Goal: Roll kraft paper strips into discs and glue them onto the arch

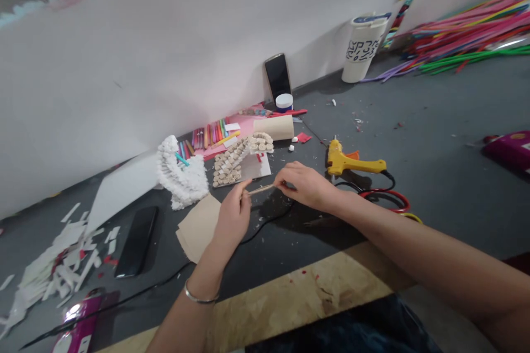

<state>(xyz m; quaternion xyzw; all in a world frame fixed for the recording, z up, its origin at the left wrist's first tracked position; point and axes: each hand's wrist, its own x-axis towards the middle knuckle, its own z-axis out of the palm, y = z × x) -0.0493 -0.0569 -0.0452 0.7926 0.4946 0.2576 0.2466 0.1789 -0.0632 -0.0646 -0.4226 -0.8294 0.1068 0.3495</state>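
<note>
A thin tan paper roll (260, 189) is held level between both hands above the grey floor. My left hand (232, 218) pinches its left end with closed fingers; a silver bangle is on that wrist. My right hand (304, 184) pinches the right end, fingers curled. Just beyond the hands stands a model of small tan paper rolls (234, 161) on a white card. A white fluffy paper piece (180, 174) sits to its left. A tan paper sheet (199, 226) lies under my left hand.
A yellow glue gun (350, 162) with red and black cable lies right of my hands. A black phone (136, 240) and white paper scraps (62, 265) lie at the left. Coloured markers, a tan cone (275, 127), a propped phone, a white cup (364, 47) and coloured sticks line the wall.
</note>
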